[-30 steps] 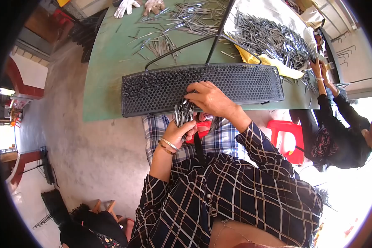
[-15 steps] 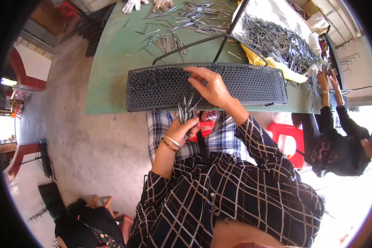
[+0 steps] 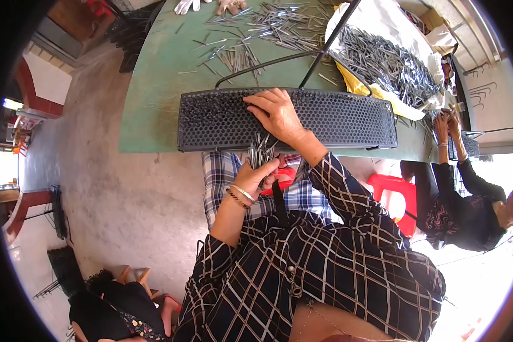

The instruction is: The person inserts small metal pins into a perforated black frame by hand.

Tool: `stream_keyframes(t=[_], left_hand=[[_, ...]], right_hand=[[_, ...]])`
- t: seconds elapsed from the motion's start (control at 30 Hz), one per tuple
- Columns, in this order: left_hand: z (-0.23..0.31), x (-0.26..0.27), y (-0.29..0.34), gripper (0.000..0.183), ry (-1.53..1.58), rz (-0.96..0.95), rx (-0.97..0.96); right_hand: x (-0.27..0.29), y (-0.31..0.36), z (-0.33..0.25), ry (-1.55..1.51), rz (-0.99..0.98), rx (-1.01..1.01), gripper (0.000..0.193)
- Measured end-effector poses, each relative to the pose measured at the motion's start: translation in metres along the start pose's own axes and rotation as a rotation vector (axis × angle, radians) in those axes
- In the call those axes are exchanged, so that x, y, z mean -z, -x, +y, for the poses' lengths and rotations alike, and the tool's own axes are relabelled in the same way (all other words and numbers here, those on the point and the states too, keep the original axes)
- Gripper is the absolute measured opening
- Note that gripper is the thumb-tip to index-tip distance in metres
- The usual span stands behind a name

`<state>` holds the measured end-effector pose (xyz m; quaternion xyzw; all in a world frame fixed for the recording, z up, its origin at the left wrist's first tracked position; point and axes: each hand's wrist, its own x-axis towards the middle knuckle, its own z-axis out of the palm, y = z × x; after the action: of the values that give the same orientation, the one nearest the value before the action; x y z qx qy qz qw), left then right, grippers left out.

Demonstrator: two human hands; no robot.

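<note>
A long black panel (image 3: 347,117) full of round holes lies across the table's near edge, on a frame of black bars. Over its left half is my right hand (image 3: 280,117), thumb and fingertips close together at the holes; anything between them is too small to make out. Many holes at the panel's left end look darker and filled. Just below the near edge, my left hand (image 3: 255,178) is closed round a bundle of thin metal rods (image 3: 261,149), whose tips point up toward the panel.
Loose rods (image 3: 285,25) lie scattered on the green table (image 3: 154,108). A large heap of rods (image 3: 387,65) rests on a white and yellow sack at the right. Work gloves (image 3: 231,7) lie at the far edge. A person's hands (image 3: 447,128) work at the right, near a red stool (image 3: 396,194).
My right hand has shifted slightly left, its fingertips lowered to the panel's holes. My left hand keeps the rods in nearly the same place. The view has tilted a little.
</note>
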<state>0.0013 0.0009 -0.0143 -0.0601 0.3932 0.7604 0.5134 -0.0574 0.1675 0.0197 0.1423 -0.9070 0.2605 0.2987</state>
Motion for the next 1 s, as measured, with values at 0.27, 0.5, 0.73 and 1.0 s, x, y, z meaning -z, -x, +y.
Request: stream_keyframes(t=[0.27, 0.5, 0.73, 1.0], left_hand=[[0.006, -0.001, 0.005, 0.027, 0.026, -0.027, 0.022], [0.008, -0.001, 0.006, 0.013, -0.02, 0.014, -0.028], [0.006, 0.007, 0.008, 0.014, -0.031, -0.007, -0.01], [0.009, 0.012, 0.006, 0.013, -0.036, -0.014, -0.003]], right_hand=[[0.004, -0.001, 0.002, 0.054, -0.033, 0.11, 0.024], [0.009, -0.001, 0.004, 0.111, -0.08, 0.13, 0.027], [0.039, 0.002, -0.014, -0.226, -0.234, -0.081, 0.033], [0.054, 0.04, -0.021, -0.013, -0.536, 0.079, 0.031]])
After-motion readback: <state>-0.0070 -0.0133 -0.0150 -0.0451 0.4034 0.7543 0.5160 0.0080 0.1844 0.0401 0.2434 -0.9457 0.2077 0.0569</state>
